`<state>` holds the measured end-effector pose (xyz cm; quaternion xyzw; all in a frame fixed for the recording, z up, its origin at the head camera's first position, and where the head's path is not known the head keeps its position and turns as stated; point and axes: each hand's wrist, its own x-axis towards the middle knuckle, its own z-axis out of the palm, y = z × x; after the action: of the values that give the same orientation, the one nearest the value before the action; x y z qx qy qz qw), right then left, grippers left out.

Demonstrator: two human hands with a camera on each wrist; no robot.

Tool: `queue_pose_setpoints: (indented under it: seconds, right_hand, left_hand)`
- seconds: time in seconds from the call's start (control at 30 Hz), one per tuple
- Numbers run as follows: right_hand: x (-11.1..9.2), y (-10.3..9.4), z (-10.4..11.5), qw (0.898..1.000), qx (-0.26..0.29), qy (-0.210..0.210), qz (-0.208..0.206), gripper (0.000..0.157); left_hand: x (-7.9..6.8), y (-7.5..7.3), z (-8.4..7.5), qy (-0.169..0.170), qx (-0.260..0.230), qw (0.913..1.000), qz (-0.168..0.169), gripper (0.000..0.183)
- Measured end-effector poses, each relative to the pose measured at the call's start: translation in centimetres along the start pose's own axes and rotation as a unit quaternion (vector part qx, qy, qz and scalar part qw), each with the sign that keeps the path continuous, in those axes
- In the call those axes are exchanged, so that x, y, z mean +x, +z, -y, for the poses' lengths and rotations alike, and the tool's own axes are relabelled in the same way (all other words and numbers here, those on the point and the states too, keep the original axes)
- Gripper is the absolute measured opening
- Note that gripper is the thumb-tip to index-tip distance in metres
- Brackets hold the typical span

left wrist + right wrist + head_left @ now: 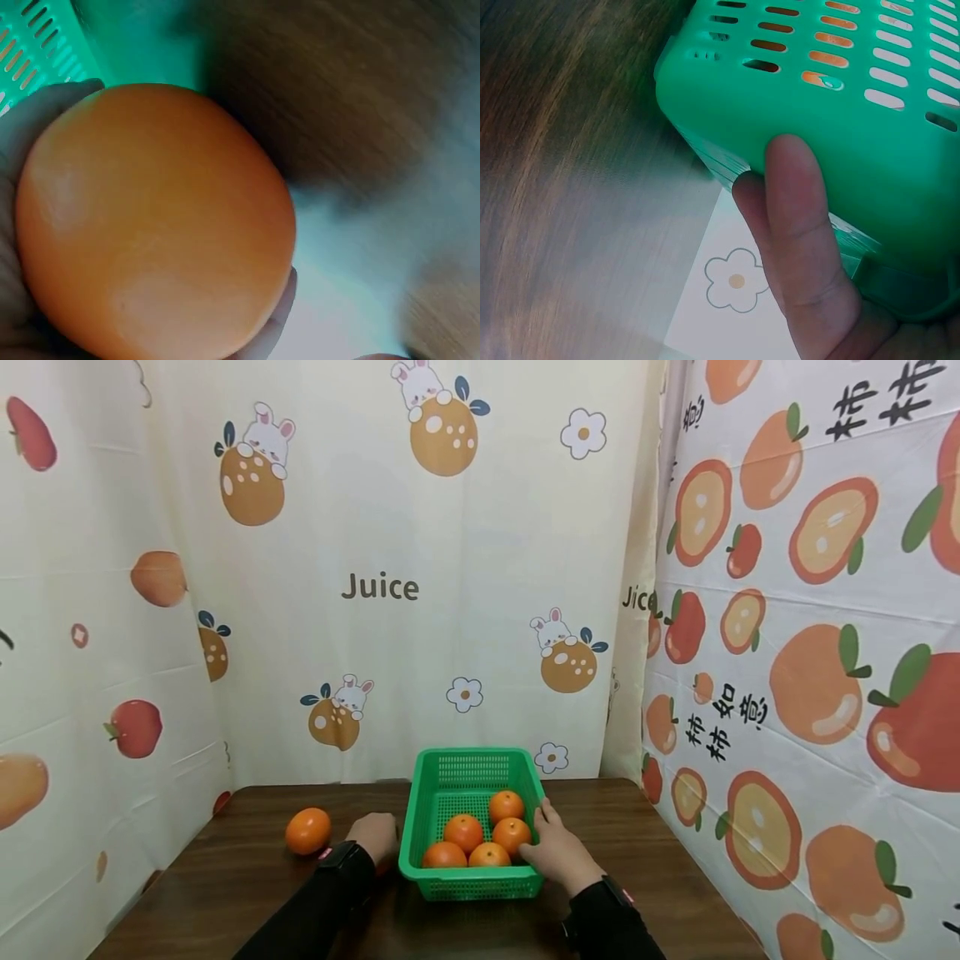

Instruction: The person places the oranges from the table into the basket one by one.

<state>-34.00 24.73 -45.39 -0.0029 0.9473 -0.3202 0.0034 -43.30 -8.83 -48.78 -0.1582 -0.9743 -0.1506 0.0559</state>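
A green plastic basket (474,887) with slotted walls stands on the table, several oranges (462,832) grouped toward its near right side. My left hand (375,837) is low beside the basket's left wall; in the left wrist view it grips an orange (157,225), which is mostly hidden by the hand in the head view. My right hand (558,852) holds the basket's right side, thumb across the rim and fingers along the outside. In the right wrist view, fingers (799,202) rest against the green outer wall. Another orange (307,831) lies on the table, left of my left hand.
The dark brown wooden table (637,877) ends at a pale printed curtain (487,610) behind the basket. Fruit-printed cloths hang along the left side (82,652) and the right side (750,735).
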Motion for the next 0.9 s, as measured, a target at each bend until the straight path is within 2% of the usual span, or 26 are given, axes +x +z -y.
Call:
queue_pose_setpoints:
  seconds: [0.1,0.3,0.37,0.5,0.63,0.77,0.9]
  right_hand:
    - [-0.1,-0.1,-0.1,1.0,0.003,0.004,0.001,0.081]
    - [-0.2,-0.1,-0.4,1.0,0.014,0.014,0.008,0.082]
    - [-0.3,-0.1,-0.5,1.0,0.016,0.017,0.008,0.082]
    - [-0.3,0.0,-0.7,1.0,0.018,0.018,0.006,0.082]
    - [-0.3,0.0,-0.7,1.0,0.017,0.017,0.005,0.082]
    - [-0.3,0.0,-0.4,1.0,0.01,0.014,0.001,0.081]
    - [-0.2,-0.2,0.0,1.0,-0.008,0.007,-0.004,0.08]
  left_hand:
    - [0.1,0.6,-0.1,0.017,0.011,0.9996,-0.02,0.038]
    - [0.4,1.9,0.3,0.0,0.031,0.9995,0.009,0.031]
    - [0.4,2.0,0.4,0.006,0.031,0.9995,0.008,0.026]
    - [0.1,1.6,0.3,0.024,0.02,0.9995,0.008,0.024]
    - [0.0,0.9,0.2,0.032,0.01,0.9989,0.032,0.031]
    - [0.1,0.3,0.3,0.033,0.009,0.9981,0.051,0.029]
    - [0.6,-0.7,0.6,0.033,0.011,0.9973,0.064,0.028]
